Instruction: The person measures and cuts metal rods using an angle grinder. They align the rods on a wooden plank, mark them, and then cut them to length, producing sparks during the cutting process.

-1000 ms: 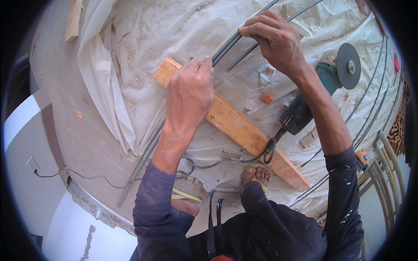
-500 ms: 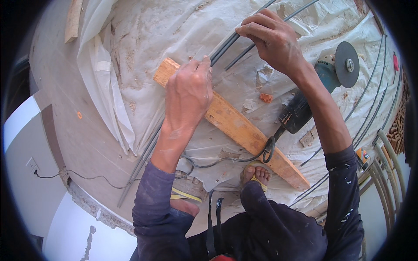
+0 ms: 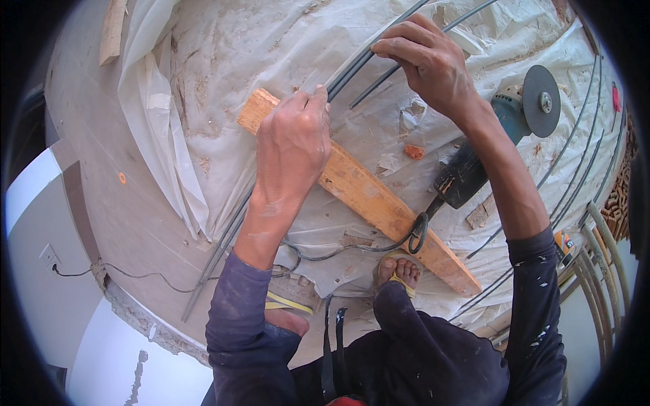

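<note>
Thin dark grey steel rods run slantwise from the lower left to the top of the view, bundled together. My left hand is closed round them above the end of a wooden board. Further up, the bent fingers and thumb of my right hand pinch at the same bundle; their tips partly hide the contact. Another rod passes under my right hand, with its end lying short of the left one. To the right, beneath my right forearm, rests an angle grinder with a dark cutting disc.
Crumpled pale plastic sheeting covers much of the floor. The grinder's black cable crosses the board near my sandalled foot and leads left. More long rods lie at right, near curved bars. A brick fragment sits beside the board.
My right hand's fingertips have shifted very slightly to the right along the rods. My left hand keeps its place, and the board and grinder lie as before.
</note>
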Motion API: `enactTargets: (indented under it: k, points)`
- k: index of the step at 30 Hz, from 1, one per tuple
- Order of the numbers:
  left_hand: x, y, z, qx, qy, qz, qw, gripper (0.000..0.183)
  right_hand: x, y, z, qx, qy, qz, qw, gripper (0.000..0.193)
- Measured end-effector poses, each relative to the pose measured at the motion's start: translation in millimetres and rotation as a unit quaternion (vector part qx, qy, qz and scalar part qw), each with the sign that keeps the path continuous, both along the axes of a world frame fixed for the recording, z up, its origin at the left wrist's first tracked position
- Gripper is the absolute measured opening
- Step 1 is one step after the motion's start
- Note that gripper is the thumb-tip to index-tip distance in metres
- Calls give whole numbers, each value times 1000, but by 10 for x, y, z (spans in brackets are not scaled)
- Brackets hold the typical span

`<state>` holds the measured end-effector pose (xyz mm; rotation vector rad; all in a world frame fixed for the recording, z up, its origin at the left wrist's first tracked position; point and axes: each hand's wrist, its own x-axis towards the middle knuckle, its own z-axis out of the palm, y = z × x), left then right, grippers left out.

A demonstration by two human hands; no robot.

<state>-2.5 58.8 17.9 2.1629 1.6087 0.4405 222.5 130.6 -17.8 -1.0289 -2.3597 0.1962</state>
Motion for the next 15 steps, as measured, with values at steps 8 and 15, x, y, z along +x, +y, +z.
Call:
enactTargets:
  k: [8, 15]
  points:
    - [5, 10, 24, -7, 23, -12, 1000, 24, -78, 135, 111, -50, 44, 58, 996, 32]
    - [-3, -2, -8, 9, 0, -1, 1000, 21, -8, 49, 22, 11, -24, 18, 999, 23]
